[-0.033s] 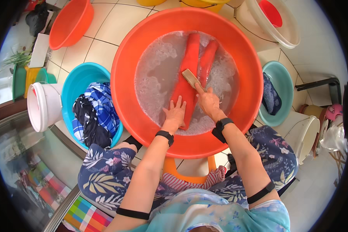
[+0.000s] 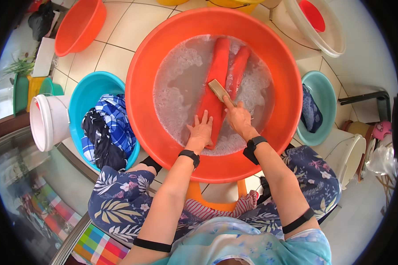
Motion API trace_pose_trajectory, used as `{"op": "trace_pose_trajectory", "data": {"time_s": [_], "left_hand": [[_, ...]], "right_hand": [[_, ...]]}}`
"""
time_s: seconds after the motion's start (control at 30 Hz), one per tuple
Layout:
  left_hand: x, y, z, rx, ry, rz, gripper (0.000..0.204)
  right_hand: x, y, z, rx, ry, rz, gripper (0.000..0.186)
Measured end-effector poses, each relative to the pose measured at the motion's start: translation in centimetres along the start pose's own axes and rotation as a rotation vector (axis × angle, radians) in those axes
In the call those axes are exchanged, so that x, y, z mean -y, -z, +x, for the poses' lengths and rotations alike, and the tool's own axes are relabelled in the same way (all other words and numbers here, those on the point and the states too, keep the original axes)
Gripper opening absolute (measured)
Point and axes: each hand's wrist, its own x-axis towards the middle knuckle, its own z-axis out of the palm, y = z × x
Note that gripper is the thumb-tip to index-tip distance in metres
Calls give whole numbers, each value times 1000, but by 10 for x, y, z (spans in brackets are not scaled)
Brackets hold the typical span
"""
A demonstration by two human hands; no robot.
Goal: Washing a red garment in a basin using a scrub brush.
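Observation:
A large orange basin (image 2: 146, 79) holds sudsy grey water (image 2: 172, 106) and two long red strips of wet fabric (image 2: 218, 59), perhaps parts of one garment. My left hand (image 2: 200, 131) lies with fingers spread on the lower end of the nearer, wider strip. My right hand (image 2: 239, 118) grips a light wooden scrub brush (image 2: 217, 88), which rests against that same strip toward its middle, just above and right of my left hand.
A turquoise tub (image 2: 78, 97) with plaid and black clothes (image 2: 112, 115) stands left, beside a white bucket (image 2: 42, 123). A pale green basin (image 2: 323, 92) with dark cloth and white buckets (image 2: 353, 163) are right. An orange basin (image 2: 77, 24) sits upper left, yellow buckets (image 2: 234, 6) behind.

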Motion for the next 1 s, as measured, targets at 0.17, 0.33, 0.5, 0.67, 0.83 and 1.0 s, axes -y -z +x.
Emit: {"op": "trace_pose_trajectory", "data": {"time_s": [0.17,0.33,0.5,0.67,0.83,1.0], "left_hand": [[-7,-3,15,37,16,-36,116],[-6,3,18,15,-17,-140,114],[-1,3,16,60,6,-161,109],[0,-4,17,63,-1,-143,101],[14,-11,30,-9,-119,-225,104],[9,3,16,39,-69,-266,105]], "right_hand": [[-3,-25,22,-7,16,10,52],[10,-29,48,-43,-8,55,55],[-14,-21,-20,37,44,123,51],[3,-39,15,-48,29,163,51],[22,-18,42,-61,51,150,51],[-3,-24,-38,93,71,129,52]]}}
